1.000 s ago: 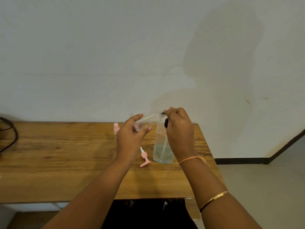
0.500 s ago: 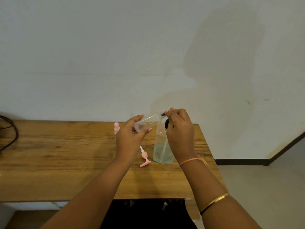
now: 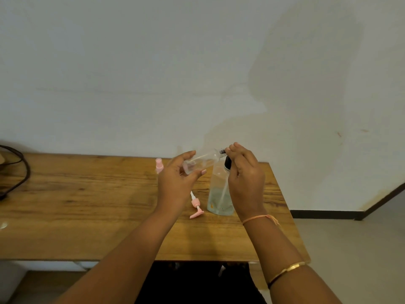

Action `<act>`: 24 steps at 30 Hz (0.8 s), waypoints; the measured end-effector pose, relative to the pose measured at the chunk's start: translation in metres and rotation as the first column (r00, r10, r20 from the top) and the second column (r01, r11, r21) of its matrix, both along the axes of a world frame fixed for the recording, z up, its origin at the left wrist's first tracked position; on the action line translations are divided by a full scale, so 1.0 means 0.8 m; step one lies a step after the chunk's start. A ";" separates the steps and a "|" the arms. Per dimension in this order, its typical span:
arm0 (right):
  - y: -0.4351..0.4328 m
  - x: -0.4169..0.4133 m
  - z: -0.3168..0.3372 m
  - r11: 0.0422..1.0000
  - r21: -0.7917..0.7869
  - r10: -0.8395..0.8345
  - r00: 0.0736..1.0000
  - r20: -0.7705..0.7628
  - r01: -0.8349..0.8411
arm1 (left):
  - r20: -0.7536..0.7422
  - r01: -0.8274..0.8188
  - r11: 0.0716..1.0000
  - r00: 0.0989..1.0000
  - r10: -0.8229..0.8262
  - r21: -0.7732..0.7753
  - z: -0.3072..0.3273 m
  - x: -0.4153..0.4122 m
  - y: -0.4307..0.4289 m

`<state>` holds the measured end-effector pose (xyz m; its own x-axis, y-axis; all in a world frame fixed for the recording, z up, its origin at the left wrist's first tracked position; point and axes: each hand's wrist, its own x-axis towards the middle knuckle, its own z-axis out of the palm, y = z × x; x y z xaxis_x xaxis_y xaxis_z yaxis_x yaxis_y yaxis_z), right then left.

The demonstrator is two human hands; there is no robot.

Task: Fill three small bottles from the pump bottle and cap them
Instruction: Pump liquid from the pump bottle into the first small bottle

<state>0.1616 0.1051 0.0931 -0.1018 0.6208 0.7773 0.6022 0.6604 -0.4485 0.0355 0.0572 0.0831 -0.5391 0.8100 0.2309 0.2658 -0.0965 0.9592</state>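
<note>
Above the right end of the table (image 3: 87, 205), the left hand (image 3: 175, 183) is gripping a tilted small bottle (image 3: 201, 162), its mouth meeting the spout of the pump bottle (image 3: 220, 194), while the right hand (image 3: 245, 178) is curling its fingers over the top of the pump bottle. Filling seems to be underway; next it is calling for steady pumping, then capping.

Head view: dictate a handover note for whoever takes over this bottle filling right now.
Left hand holds the small clear bottle tilted, mouth at the black nozzle of the pump bottle.
Right hand grips that nozzle; the pump bottle stands on the table, partly full.
Pink pump cap lies between the hands; a pink-capped small bottle stands behind the left hand.
Done: one bottle capped, fill unclear.
Left: fill and cap the held one; third bottle not in view.
</note>
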 end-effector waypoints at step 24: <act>-0.003 -0.003 0.001 0.998 -0.059 0.002 0.993 -0.117 -0.009 | -0.009 0.001 0.999 1.000 0.000 0.045 -0.004 0.002 -0.002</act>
